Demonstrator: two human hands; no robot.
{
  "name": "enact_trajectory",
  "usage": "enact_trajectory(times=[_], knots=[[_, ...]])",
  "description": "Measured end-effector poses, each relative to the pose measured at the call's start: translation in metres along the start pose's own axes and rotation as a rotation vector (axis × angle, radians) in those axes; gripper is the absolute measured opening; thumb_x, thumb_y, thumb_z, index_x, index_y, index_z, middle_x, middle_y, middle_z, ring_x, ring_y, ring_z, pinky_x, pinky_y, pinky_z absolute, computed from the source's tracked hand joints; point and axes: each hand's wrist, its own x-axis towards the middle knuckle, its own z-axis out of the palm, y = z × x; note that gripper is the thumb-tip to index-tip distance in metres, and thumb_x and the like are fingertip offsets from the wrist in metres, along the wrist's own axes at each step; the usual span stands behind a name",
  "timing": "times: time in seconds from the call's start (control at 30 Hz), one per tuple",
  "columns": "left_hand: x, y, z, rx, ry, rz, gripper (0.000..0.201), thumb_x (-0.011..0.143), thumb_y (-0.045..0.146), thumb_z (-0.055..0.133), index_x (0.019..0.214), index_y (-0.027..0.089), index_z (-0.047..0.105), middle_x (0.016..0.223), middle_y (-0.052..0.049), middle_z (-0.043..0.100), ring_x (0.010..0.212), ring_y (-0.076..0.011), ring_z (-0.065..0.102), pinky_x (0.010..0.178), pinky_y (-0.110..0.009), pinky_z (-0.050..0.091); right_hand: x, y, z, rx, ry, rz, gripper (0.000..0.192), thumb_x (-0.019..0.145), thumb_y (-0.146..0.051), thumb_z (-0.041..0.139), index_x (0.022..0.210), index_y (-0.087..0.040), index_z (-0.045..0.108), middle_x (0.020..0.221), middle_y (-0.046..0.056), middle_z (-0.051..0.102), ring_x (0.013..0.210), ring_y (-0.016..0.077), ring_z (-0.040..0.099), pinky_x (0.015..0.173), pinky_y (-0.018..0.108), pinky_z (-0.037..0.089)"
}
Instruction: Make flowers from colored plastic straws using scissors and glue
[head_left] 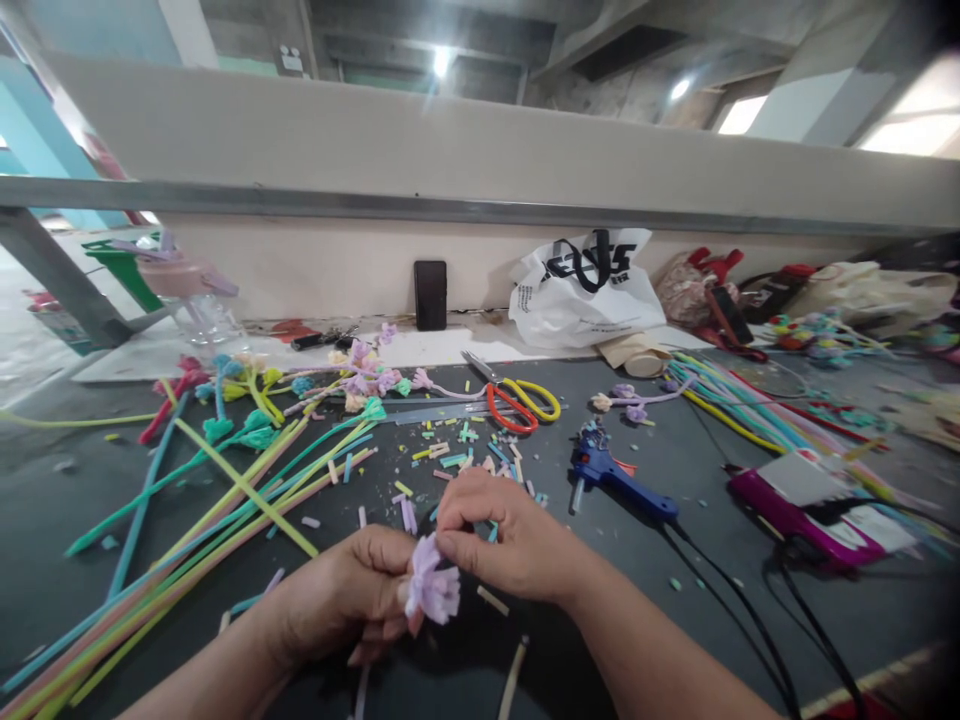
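I see both hands, left hand (341,590) and right hand (506,540), pinched together on the small lilac fuzzy pipe-cleaner flower (431,585) at 6 o'clock above the dark desk (675,600); it looks light, soft, crushable, best gripped at its base.

White plastic bag (581,290) — black print, illegible — no other txt readable.

A craft workshop is shown: a dark worktop (690,520) is strewn with coloured pipe cleaners (225,500), cut scraps (457,455), scissors (517,400) and a blue glue gun (611,472), under bare concrete beams (450,130).
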Motion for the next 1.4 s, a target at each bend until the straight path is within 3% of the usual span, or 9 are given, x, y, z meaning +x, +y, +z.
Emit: enact_trajectory(times=[0.27, 0.47, 0.9, 1.13, 1.4], knots=[[0.0, 0.0, -0.005, -0.114, -0.051, -0.061, 0.023, 0.071, 0.029, 0.062, 0.063, 0.007, 0.061, 0.036, 0.005, 0.038, 0.026, -0.0014, 0.023, 0.025, -0.014, 0.028, -0.001, -0.005, -0.006, 0.1, 0.064, -0.056, 0.008, 0.077, -0.02, 0.058, 0.083, -0.019, 0.064, 0.081, 0.003, 0.059, 0.077, 0.0133, 0.055, 0.074, 0.028, 0.044], [0.0, 0.002, -0.007, -0.182, -0.101, -0.093, 0.022, 0.07, 0.027, 0.061, 0.061, 0.007, 0.059, 0.034, 0.005, 0.04, 0.023, -0.0016, 0.023, 0.022, -0.014, 0.027, 0.0, -0.003, -0.009, 0.039, 0.034, -0.24, 0.009, 0.079, -0.02, 0.059, 0.081, -0.016, 0.066, 0.081, 0.005, 0.059, 0.083, 0.0143, 0.055, 0.08, 0.031, 0.041], [-0.001, 0.003, -0.008, -0.141, -0.109, -0.132, 0.021, 0.072, 0.026, 0.058, 0.062, 0.008, 0.059, 0.034, 0.005, 0.039, 0.022, -0.0017, 0.023, 0.021, -0.014, 0.027, -0.001, -0.002, -0.01, -0.042, -0.088, -0.271, 0.013, 0.082, -0.02, 0.055, 0.09, -0.018, 0.064, 0.092, 0.006, 0.06, 0.088, 0.0132, 0.054, 0.084, 0.031, 0.037], [0.0, 0.005, -0.007, -0.107, -0.082, -0.149, 0.022, 0.072, 0.026, 0.057, 0.06, 0.008, 0.059, 0.033, 0.005, 0.037, 0.022, -0.0022, 0.023, 0.022, -0.014, 0.029, -0.002, 0.004, -0.006, -0.139, -0.043, -0.306, 0.009, 0.081, -0.021, 0.056, 0.085, -0.021, 0.065, 0.087, 0.002, 0.062, 0.084, 0.012, 0.055, 0.09, 0.036, 0.03], [0.0, 0.004, -0.008, -0.072, -0.118, -0.177, 0.017, 0.07, 0.019, 0.054, 0.059, 0.008, 0.06, 0.034, 0.005, 0.037, 0.023, -0.0029, 0.023, 0.022, -0.015, 0.03, -0.004, -0.003, -0.004, -0.246, -0.082, -0.34, 0.022, 0.074, -0.004, 0.05, 0.083, -0.02, 0.061, 0.078, -0.001, 0.063, 0.076, 0.0115, 0.052, 0.094, 0.039, 0.026]])
